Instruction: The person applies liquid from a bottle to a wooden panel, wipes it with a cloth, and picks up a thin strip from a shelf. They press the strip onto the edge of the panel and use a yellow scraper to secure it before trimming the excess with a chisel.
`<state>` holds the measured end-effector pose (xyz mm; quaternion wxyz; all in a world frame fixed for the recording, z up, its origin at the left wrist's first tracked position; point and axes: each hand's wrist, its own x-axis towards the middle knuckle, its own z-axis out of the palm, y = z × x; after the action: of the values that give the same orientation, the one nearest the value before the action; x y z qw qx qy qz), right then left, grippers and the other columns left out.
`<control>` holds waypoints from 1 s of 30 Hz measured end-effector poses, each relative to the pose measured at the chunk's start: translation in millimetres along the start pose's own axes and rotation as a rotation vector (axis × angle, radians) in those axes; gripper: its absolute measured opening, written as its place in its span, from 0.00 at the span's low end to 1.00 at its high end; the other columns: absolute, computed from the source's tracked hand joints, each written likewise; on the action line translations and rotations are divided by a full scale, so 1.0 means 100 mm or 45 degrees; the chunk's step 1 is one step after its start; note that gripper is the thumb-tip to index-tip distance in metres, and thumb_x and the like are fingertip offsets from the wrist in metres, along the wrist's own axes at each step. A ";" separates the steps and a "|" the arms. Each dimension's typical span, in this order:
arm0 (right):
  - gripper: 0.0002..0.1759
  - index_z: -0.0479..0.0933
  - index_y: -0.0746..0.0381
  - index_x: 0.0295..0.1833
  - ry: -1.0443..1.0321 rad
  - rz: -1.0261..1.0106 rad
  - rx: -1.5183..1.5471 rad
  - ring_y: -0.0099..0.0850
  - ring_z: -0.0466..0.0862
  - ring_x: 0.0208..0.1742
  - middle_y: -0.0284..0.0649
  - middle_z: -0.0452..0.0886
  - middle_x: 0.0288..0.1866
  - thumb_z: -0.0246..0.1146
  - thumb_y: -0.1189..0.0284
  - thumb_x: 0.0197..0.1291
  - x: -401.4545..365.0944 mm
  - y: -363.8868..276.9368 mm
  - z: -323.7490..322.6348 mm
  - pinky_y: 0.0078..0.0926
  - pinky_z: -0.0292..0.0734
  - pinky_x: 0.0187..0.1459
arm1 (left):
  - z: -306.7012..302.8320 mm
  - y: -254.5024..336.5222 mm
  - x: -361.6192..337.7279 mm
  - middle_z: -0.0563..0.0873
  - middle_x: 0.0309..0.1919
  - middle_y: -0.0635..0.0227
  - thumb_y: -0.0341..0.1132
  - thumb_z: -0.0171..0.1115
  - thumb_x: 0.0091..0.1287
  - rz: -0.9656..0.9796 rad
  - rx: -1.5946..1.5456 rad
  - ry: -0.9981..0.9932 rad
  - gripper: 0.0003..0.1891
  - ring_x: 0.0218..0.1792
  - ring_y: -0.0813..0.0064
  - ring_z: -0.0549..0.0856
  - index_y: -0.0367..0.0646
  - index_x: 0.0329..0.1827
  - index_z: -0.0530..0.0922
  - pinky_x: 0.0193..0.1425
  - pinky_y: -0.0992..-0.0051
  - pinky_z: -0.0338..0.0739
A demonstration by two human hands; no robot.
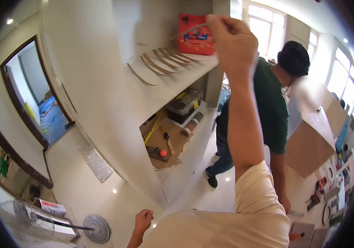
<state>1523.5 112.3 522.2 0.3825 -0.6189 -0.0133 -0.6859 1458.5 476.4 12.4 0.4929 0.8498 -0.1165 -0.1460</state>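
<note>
Raised in front of the shelf, my right hand (234,39) pinches one end of a thin narrow strip (197,28), which points left across a red packet (195,36). On the white shelf (144,96) below lie several curved brown strips (157,64), spread roughly side by side. Low down near my body, my left hand (144,219) hangs with its fingers curled in, and nothing shows in it.
Below the shelf, an open compartment holds a toolbox (184,105), a brush-like tool (168,142) and a red ball (163,153). A person in a green shirt (270,103) bends close on my right, beside wooden panels (311,142). A fan (96,228) stands lower left.
</note>
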 end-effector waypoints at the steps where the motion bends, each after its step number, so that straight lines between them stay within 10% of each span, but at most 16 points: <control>1: 0.17 0.83 0.72 0.42 0.051 0.006 0.010 0.22 0.83 0.27 0.38 0.86 0.30 0.71 0.66 0.57 -0.04 -0.19 -0.25 0.22 0.78 0.30 | 0.00 0.15 0.01 0.87 0.24 0.63 0.37 0.62 0.69 0.051 -0.051 -0.079 0.12 0.27 0.75 0.85 0.34 0.38 0.83 0.36 0.75 0.79; 9: 0.15 0.77 0.73 0.53 0.406 0.064 0.161 0.23 0.79 0.23 0.43 0.84 0.32 0.65 0.75 0.65 -1.09 -0.68 -2.58 0.15 0.70 0.23 | 0.36 1.79 0.29 0.88 0.39 0.63 0.33 0.65 0.68 0.667 -0.190 -0.872 0.11 0.41 0.76 0.86 0.34 0.48 0.82 0.48 0.76 0.80; 13: 0.16 0.77 0.72 0.54 0.566 0.277 0.045 0.25 0.80 0.24 0.43 0.83 0.35 0.65 0.75 0.65 -1.98 -1.15 -3.33 0.18 0.72 0.22 | 0.94 2.47 0.50 0.73 0.68 0.58 0.36 0.72 0.63 0.670 -1.069 -1.516 0.37 0.63 0.65 0.77 0.42 0.74 0.63 0.62 0.66 0.76; 17: 0.16 0.76 0.71 0.56 0.563 0.473 -0.170 0.28 0.81 0.27 0.43 0.83 0.37 0.65 0.77 0.64 -2.90 -1.52 -4.12 0.22 0.75 0.26 | 1.42 2.95 0.26 0.59 0.76 0.56 0.44 0.74 0.59 0.627 -1.397 -1.756 0.52 0.70 0.52 0.70 0.43 0.79 0.48 0.65 0.59 0.77; 30: 0.17 0.75 0.68 0.60 0.968 0.977 -0.453 0.28 0.84 0.34 0.40 0.82 0.38 0.60 0.79 0.67 -5.21 -3.52 -6.22 0.25 0.79 0.35 | 2.90 2.01 -2.30 0.65 0.74 0.56 0.26 0.48 0.75 -0.068 -1.066 -2.185 0.25 0.67 0.58 0.75 0.43 0.75 0.60 0.65 0.62 0.79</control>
<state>780.7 319.4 89.6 0.4722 -0.3439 0.4668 -0.6640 1128.2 223.8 81.9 0.4999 0.2101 -0.3573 -0.7605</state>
